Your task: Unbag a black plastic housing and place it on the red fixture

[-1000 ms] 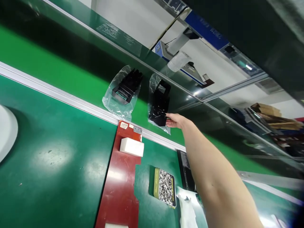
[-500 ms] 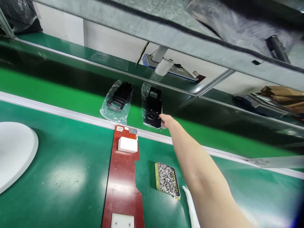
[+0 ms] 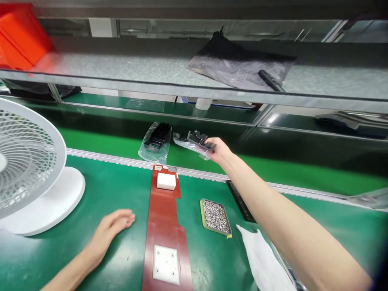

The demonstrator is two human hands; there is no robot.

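My right hand (image 3: 218, 150) is stretched out over the green conveyor belt (image 3: 273, 171) and grips a black plastic part in a clear bag (image 3: 194, 140), lifted off the belt at its near end. A second bagged black part (image 3: 156, 140) lies on the belt just to its left. My left hand (image 3: 110, 228) rests flat on the green table (image 3: 60, 258), fingers apart, holding nothing, left of a long red fixture board (image 3: 165, 226).
A white block (image 3: 166, 180) and a white plate (image 3: 165, 264) sit on the red board. A tray of small metal parts (image 3: 216, 216) lies to its right, with a white bag (image 3: 260, 262) beside it. A white fan (image 3: 27, 161) stands at left. A shelf (image 3: 194, 81) overhangs the belt.
The view tilted and rose. My right hand closed on the right bagged part and raised it off the belt. My left hand and the fan came into view.
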